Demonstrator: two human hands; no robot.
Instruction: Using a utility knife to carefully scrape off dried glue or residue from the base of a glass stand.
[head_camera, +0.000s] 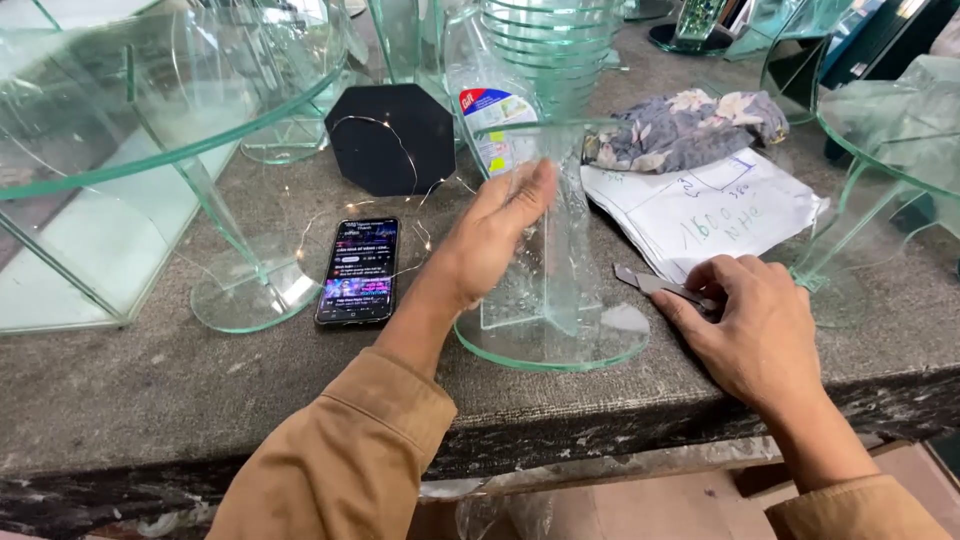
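Left hand (495, 235) flat against glass stand (550, 290) — right hand (745, 325) grips blade (655, 285) beside it.

Soft, even daylight; faint shadows, mild glare on glass, slight motion blur.

This is a glass workshop. A worn, carpet-covered workbench (150, 400) lies under both hands. Glass stands crowd it: one cross-shaped glass stand (550, 300) between the hands, a round-topped glass table (150, 110) far left of the left hand (490, 235). Stacked glass discs (550, 40) rise beyond the hands. A metal blade (660, 288) rests under the right hand (745, 325), just before marked paper sheets (710, 210).
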